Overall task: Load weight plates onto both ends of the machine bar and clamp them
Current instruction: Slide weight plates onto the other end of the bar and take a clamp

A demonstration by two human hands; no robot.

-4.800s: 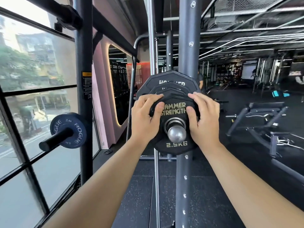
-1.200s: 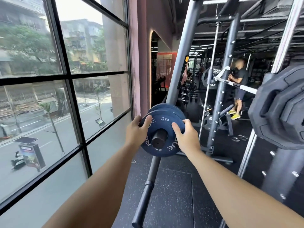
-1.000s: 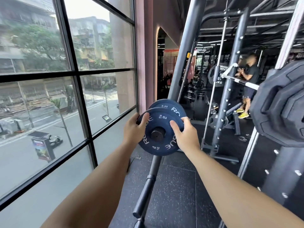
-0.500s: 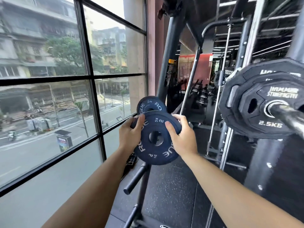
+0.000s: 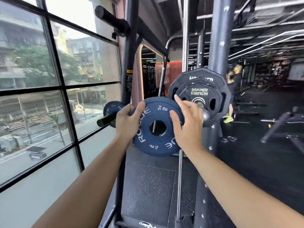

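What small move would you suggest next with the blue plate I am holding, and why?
Probably shift the blue plate up and right until its hole faces the bar end: the left hand and right hand grip it, and the hole sits lower left of that end.

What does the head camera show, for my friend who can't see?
A left hand and right hand hold a blue 2 kg plate just left of black plates loaded on the machine bar. By the window, another blue plate sits on a peg.
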